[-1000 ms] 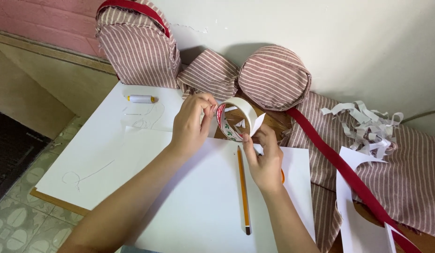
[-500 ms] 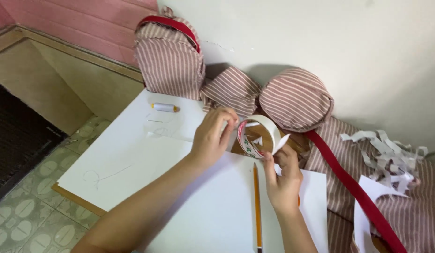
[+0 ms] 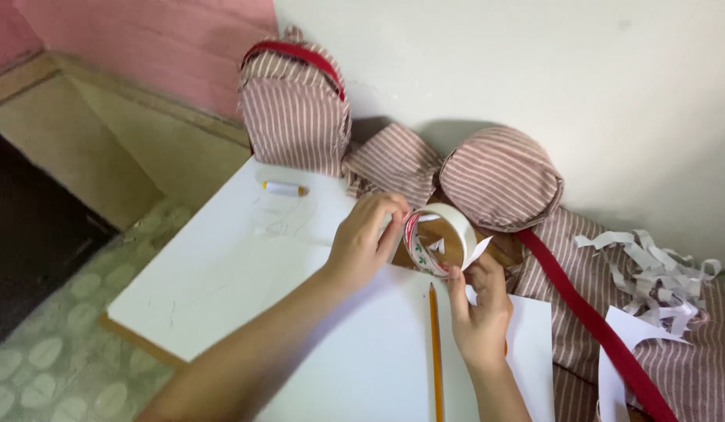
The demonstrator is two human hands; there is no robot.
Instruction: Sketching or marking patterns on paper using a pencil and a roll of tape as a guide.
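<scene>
Item: roll of white tape (image 3: pixel 443 238), held upright above the far edge of our white sheet (image 3: pixel 245 273). Our left hand (image 3: pixel 362 246) pinches its rim; our right hand (image 3: pixel 481 312) pinches the loose end below. Beside: orange pencil (image 3: pixel 436 352), small glue stick (image 3: pixel 284 188). Beyond the sheet's edge: striped fabric (image 3: pixel 503 176), red strap (image 3: pixel 589 320), paper scraps (image 3: pixel 651 273). Open sheet lies leftward.

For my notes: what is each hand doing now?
Left hand: closed on the tape roll.
Right hand: also gripping the tape roll.
</scene>
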